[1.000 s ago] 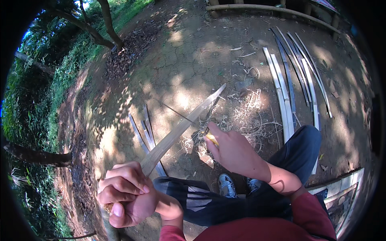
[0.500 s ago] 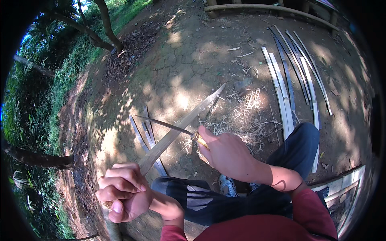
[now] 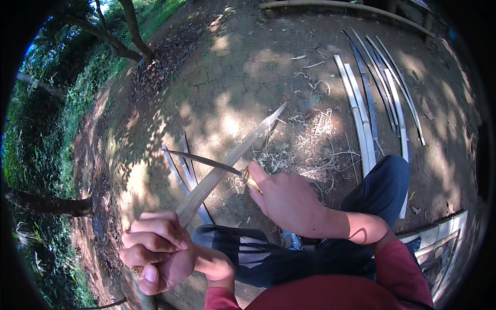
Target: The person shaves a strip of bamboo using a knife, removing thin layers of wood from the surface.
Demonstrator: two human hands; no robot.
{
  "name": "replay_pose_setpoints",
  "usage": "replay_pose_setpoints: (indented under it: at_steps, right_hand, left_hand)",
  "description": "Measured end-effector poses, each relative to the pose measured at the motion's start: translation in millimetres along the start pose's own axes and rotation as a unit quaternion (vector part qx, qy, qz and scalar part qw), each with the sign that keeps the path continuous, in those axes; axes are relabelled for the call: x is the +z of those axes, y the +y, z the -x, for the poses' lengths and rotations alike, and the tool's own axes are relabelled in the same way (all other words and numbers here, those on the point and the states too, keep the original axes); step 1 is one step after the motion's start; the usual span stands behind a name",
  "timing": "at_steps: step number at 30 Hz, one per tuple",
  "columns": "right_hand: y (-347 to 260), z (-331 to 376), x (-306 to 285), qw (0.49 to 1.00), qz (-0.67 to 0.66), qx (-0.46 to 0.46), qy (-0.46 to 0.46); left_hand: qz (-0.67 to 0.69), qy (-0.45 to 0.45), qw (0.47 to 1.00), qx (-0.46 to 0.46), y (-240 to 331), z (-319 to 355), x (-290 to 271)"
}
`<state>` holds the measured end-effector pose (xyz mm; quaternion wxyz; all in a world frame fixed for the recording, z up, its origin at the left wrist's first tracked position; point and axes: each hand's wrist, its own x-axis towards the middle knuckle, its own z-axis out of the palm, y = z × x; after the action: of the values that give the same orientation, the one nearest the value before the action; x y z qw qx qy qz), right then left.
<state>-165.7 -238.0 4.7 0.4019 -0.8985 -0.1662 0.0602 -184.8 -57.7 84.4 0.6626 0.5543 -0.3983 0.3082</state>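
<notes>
The bare earth ground (image 3: 237, 77) fills most of the view, cracked and dry, with patches of sun and leaf shadow on it. On the far left there are green bushes and a tree trunk (image 3: 132, 28) that leans over the edge of the ground. Far right, a group of long pale bamboo slats (image 3: 364, 103) lies flat on the ground, side by side, and a round bamboo pole (image 3: 341, 6) lies across the far edge. Near the middle, a loose heap of thin pale shavings (image 3: 305, 144) is spread on the earth, just beyond the right hand. On the near side the person sits with one knee in dark blue trousers (image 3: 382, 186) and a red sleeve (image 3: 392, 263) showing. A long pale bamboo strip (image 3: 232, 155) runs diagonally from the near left up to the far right — its near end is inside the left hand (image 3: 155, 250), which is closed tightly around it as a fist, and its far tip points over the shavings. The right hand (image 3: 287, 199) is closed around the yellowish handle of a knife (image 3: 206, 161), at the right of the strip's middle; the dark thin blade goes to the left and crosses the strip, and it seems to touch its edge. Under the strip, a few short grey slats (image 3: 178, 168) lie on the ground. The two hands are apart, each one clamped on its own thing.
</notes>
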Motion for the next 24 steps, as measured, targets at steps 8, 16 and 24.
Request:
replay_pose_setpoints:
  at_steps: [8,16,24]
  right_hand:
    - [67,-34,25,0.999,0.023,0.018,0.041]
    - [15,-4,15,0.999,0.012,0.03,-0.02]
    - [61,-29,29,0.999,0.022,0.021,0.031]
  left_hand:
    - [0.006,0.045,0.999,-0.008,-5,3,-2]
    - [-0.013,0.063,0.998,0.007,-2,5,-3]
    - [0.024,0.057,0.998,-0.022,2,6,-15]
